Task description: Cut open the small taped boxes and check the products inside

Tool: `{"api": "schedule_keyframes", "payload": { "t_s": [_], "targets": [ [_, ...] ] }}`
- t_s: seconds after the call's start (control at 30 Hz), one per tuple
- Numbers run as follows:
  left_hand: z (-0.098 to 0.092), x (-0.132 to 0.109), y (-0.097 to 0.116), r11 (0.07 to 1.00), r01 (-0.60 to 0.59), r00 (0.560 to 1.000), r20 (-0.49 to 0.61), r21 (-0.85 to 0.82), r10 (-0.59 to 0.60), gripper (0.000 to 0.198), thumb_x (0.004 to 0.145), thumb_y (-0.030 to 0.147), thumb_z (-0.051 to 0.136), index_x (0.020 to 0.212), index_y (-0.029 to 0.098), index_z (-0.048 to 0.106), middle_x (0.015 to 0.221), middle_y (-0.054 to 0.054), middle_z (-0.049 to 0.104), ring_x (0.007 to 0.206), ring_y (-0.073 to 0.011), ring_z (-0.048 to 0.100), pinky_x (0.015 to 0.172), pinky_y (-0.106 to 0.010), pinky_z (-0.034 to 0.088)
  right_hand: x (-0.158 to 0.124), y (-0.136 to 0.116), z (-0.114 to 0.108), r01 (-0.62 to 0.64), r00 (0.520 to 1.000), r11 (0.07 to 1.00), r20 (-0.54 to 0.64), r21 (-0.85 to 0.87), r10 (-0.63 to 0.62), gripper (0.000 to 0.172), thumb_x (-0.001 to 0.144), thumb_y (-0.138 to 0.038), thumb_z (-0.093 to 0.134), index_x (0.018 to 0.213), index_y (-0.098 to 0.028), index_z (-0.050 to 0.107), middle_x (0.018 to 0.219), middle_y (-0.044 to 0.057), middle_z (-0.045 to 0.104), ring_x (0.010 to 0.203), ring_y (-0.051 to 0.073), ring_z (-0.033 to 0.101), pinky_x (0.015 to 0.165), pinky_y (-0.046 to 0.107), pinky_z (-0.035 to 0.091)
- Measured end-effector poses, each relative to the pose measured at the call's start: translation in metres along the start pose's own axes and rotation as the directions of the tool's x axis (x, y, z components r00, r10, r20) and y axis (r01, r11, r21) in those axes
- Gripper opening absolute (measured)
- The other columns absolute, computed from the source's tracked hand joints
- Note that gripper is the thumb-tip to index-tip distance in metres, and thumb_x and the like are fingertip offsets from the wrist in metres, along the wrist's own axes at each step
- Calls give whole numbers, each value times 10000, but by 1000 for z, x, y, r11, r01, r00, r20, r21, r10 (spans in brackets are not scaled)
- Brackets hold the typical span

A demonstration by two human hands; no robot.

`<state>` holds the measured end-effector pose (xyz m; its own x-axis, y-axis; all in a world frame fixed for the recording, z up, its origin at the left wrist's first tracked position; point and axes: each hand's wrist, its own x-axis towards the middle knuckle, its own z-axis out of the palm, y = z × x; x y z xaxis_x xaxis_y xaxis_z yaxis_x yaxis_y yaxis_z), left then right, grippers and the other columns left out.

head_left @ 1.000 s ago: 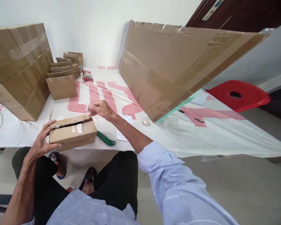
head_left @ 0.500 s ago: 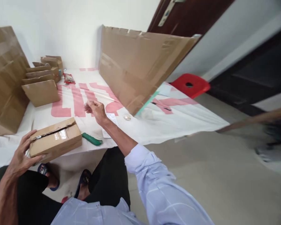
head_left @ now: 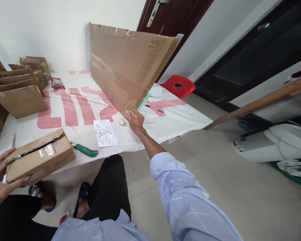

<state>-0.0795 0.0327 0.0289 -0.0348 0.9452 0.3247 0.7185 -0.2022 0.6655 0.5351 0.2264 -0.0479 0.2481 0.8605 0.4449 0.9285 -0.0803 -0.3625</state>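
My left hand (head_left: 2, 177) grips the left end of a closed brown cardboard box (head_left: 43, 157) at the table's front edge, thumb on the near side and fingers on the far side. Right of the box lies a green-handled knife (head_left: 85, 150). My right hand (head_left: 135, 119) is closed near the lower corner of a large upright cardboard sheet (head_left: 125, 63); something small and clear shows at its fingertips, too small to name. Beside it, to the left, a small clear round item (head_left: 122, 122) rests on the cloth. A white paper with small drawings (head_left: 105, 133) lies between knife and hand.
Several open cardboard boxes (head_left: 22, 98) stand at the left back, near a red packet (head_left: 57, 83). A pen (head_left: 154, 108) lies on the white cloth (head_left: 185, 122) behind my right hand. A red stool (head_left: 178, 86) and a wooden pole (head_left: 261, 102) are on the right.
My right hand has moved right, from above the paper to the cardboard sheet's lower corner, uncovering the paper. The view has turned right; my left hand still holds the box.
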Motion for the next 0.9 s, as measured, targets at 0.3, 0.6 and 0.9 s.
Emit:
{"api": "schedule_keyframes", "payload": {
  "t_s": [0.3, 0.6, 0.9],
  "targets": [
    [0, 0, 5, 997, -50, 999, 9, 55, 49, 621, 687, 626, 894, 1230, 381, 720, 1623, -19, 572, 1510, -438, 567, 1297, -657, 464, -36, 12, 43, 84, 992, 996, 97, -12, -83, 339, 1117, -284, 496, 1076, -181, 816, 1195, 143, 789, 1117, 249, 668, 878, 311, 465],
    [-3, -1, 6, 988, -83, 995, 60, 133, 76, 561, 806, 572, 826, 1315, 399, 669, 1662, -22, 525, 1539, -436, 542, 1297, -675, 449, -49, 18, 47, 138, 986, 986, 83, 92, -145, 225, 1053, -304, 621, 1083, -199, 818, 1299, 140, 766, 1233, 273, 640, 1058, 344, 511],
    [-2, -5, 7, 992, -76, 996, 59, 101, 70, 557, 827, 595, 847, 1329, 431, 670, 1652, 16, 522, 1539, -405, 542, 1274, -679, 487, -38, 15, 62, -18, 999, 991, 31, 133, 14, 184, 978, -275, 578, 1046, -194, 729, 1153, 144, 745, 1087, 271, 626, 1039, 382, 506]
  ]
}}
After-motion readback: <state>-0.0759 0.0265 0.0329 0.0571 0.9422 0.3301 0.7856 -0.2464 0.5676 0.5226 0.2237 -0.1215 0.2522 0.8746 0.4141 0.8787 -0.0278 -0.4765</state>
